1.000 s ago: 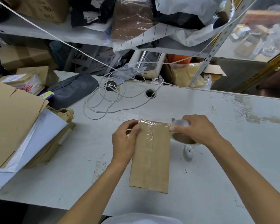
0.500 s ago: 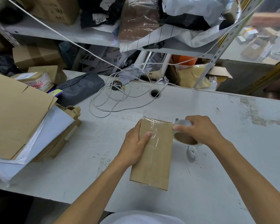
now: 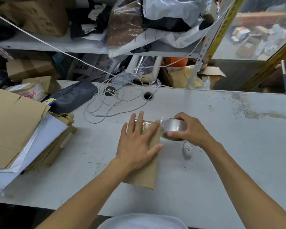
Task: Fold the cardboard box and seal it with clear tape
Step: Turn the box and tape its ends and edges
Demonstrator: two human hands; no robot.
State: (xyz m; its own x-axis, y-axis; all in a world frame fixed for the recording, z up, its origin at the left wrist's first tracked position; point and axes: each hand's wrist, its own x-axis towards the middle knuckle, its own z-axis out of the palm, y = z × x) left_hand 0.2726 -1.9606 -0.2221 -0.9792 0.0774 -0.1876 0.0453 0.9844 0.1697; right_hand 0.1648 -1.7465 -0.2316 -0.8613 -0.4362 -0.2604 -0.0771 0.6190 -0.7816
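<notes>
A flat brown cardboard box (image 3: 147, 174) lies lengthwise on the white table (image 3: 221, 162), with clear tape shining across its far end. My left hand (image 3: 137, 144) lies flat on top of the box with straight, spread fingers, pressing over the taped end. My right hand (image 3: 191, 129) grips a roll of clear tape (image 3: 172, 128) right beside the box's far right corner. A short strip of tape runs from the roll onto the box.
A small white object (image 3: 187, 151) lies on the table under my right wrist. A coiled white cord (image 3: 104, 104) and a cable hole (image 3: 148, 96) lie beyond the box. Stacked cardboard sheets (image 3: 15, 129) fill the left. Cluttered shelves (image 3: 89, 45) stand behind.
My left hand has moved from gripping the box's left edge to lying flat on its top with spread fingers. The right hand stays on the tape roll at the far right corner.
</notes>
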